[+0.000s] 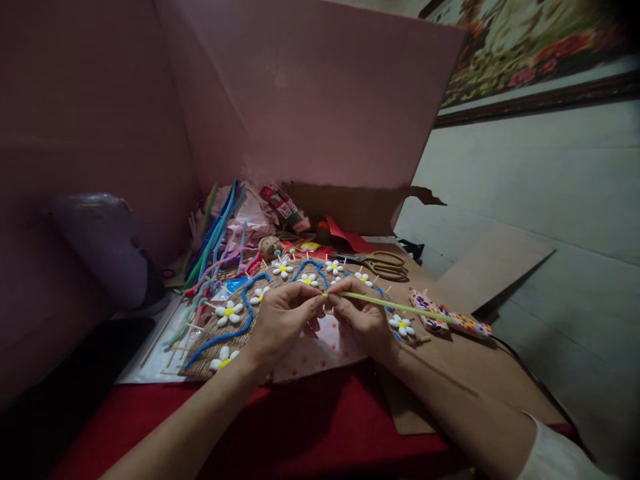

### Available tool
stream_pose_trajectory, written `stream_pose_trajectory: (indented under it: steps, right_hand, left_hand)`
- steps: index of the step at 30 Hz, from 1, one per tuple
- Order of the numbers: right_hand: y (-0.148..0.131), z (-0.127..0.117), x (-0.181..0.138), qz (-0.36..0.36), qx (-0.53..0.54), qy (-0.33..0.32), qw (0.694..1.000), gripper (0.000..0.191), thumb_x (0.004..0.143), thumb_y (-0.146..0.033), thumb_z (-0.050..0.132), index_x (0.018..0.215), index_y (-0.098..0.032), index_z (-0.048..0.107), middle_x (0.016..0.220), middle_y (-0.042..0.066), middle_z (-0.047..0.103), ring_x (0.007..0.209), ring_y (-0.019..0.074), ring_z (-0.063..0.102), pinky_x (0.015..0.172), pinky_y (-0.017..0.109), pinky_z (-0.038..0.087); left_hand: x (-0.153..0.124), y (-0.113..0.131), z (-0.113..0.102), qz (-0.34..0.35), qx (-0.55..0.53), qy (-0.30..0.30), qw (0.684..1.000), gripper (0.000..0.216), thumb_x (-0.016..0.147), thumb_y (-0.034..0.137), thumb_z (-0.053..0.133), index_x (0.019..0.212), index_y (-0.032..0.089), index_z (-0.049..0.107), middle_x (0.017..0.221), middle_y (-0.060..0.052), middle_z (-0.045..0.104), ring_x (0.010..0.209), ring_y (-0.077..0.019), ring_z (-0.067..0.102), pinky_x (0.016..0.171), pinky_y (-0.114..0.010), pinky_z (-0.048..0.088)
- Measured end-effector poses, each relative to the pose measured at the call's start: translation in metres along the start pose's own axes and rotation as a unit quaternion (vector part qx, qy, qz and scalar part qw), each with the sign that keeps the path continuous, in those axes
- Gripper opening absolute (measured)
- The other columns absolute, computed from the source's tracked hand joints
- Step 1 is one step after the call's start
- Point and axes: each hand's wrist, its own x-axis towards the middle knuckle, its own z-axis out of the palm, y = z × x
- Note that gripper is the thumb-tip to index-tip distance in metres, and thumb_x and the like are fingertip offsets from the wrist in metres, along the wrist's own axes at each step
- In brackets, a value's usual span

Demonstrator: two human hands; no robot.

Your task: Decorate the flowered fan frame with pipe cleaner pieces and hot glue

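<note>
Both hands meet at one end of a yellow-green pipe cleaner (400, 307), whose long free part points right. My left hand (287, 320) pinches its tip between thumb and forefinger. Right beside it, my right hand (357, 317) pinches the same stem. Beneath them lies a twine-wrapped arch (207, 340) with white flowers (229, 313) that have yellow centres, and a wavy blue pipe cleaner (249, 313) along it. Short wooden sticks jut from its outer edge. Inside the arch, pink spotted paper (320, 350) is partly hidden by my hands.
Coloured pipe cleaners (215, 233) are heaped at the back left, near a twine ball (271, 247). Gold-handled scissors (385, 263) lie behind the arch. A flower-patterned glue gun (450, 319) with a cord rests at right. Pink boards (310, 100) stand behind; a red cloth (300, 427) covers the front.
</note>
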Motion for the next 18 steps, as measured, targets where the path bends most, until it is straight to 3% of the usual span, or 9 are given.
stream_pose_trajectory:
  steps: [5, 12, 18]
  right_hand:
    - [0.000, 0.000, -0.002, -0.006, 0.005, -0.011, 1.000, 0.010, 0.078, -0.028, 0.064, 0.077, -0.019, 0.060, 0.068, -0.001, 0.060, 0.062, 0.0121, 0.054, 0.058, 0.024, 0.043]
    - [-0.002, -0.001, -0.003, 0.014, 0.017, -0.022, 1.000, 0.016, 0.083, -0.033, 0.057, 0.077, -0.018, 0.054, 0.062, -0.003, 0.053, 0.048, 0.0077, 0.042, 0.046, 0.021, 0.033]
    - [0.000, -0.001, -0.002, 0.023, 0.024, -0.045, 0.998, 0.014, 0.083, -0.030, 0.057, 0.077, -0.019, 0.054, 0.062, -0.003, 0.055, 0.048, 0.0079, 0.043, 0.046, 0.021, 0.033]
  left_hand:
    - [0.002, 0.001, -0.004, -0.031, -0.022, -0.020, 0.999, 0.018, 0.071, 0.028, 0.067, 0.070, 0.011, 0.062, 0.058, 0.000, 0.060, 0.044, -0.0077, 0.054, 0.041, -0.019, 0.045]
    - [0.001, 0.000, -0.003, -0.013, -0.032, -0.026, 0.999, 0.020, 0.073, 0.031, 0.066, 0.071, 0.012, 0.063, 0.060, 0.000, 0.060, 0.044, -0.0078, 0.054, 0.042, -0.019, 0.046]
    - [0.001, -0.009, -0.004, 0.065, 0.026, -0.015, 0.997, 0.013, 0.074, 0.026, 0.065, 0.076, 0.013, 0.067, 0.060, 0.000, 0.062, 0.043, -0.0065, 0.053, 0.042, -0.018, 0.044]
